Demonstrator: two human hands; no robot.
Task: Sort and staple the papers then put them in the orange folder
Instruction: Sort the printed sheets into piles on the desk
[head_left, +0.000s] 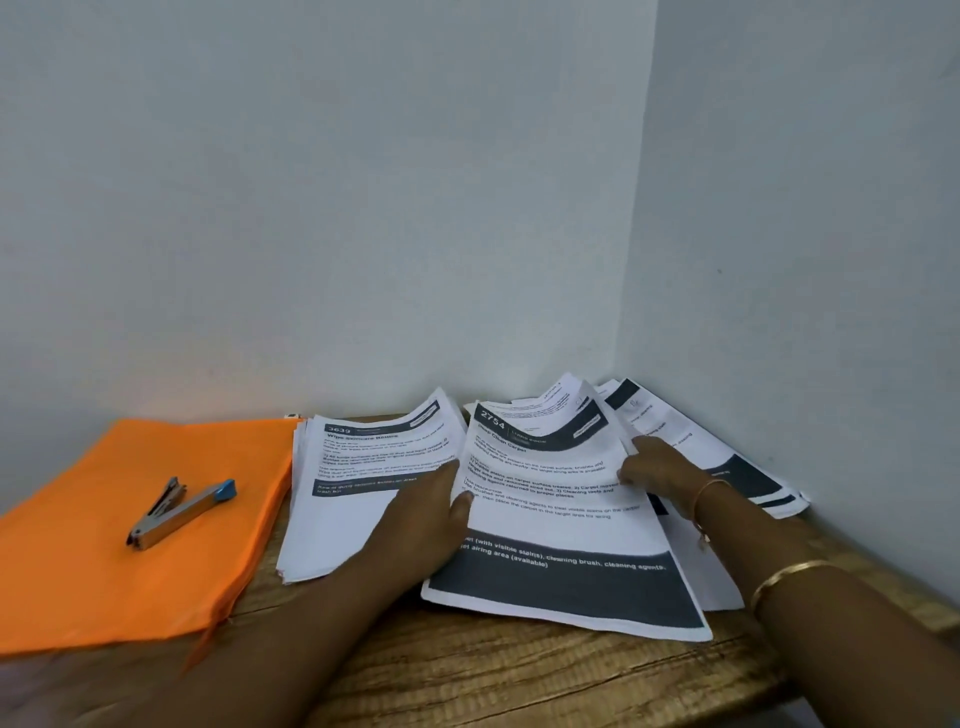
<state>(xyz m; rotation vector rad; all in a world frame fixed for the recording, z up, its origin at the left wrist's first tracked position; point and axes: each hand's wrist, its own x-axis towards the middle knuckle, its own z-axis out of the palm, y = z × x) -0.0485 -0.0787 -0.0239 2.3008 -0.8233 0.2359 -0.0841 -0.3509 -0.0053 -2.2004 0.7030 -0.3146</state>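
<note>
An orange folder lies flat on the left of the wooden table, with a metal stapler with a blue tip on top of it. A stack headed "3639" lies beside the folder. In the middle, a bundle headed "2754" is lifted at its far end. My left hand pinches its left edge, thumb on top. My right hand grips its right edge. More printed sheets lie fanned out in the corner behind my right hand.
The wooden table sits in a corner between two pale walls. Its front edge runs along the bottom right. Bare wood shows in front of the papers.
</note>
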